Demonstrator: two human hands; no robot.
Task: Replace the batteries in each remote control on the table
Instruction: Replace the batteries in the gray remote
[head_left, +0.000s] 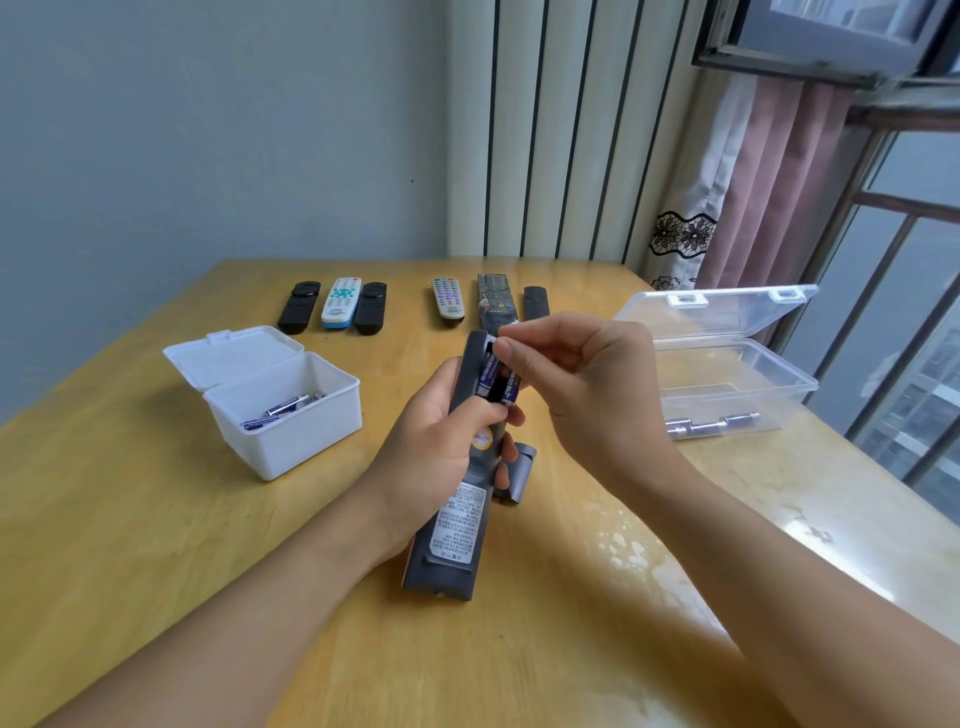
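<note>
Right hand (582, 395) hides the top of the blue cylindrical battery (510, 387) its fingertips pinch in the open compartment of the long dark grey plastic remote (457, 499), held face-down above the wooden bench (156, 519) by the left hand (441, 447), fingers curled round it. Grey cover (519, 473) lies partly hidden behind. White open box (280, 400) holds batteries; six remotes (340, 304) line the far edge.

Soft daylight from window (883, 218) at right; glare on table (623, 545); wide-angle edge distortion.
</note>
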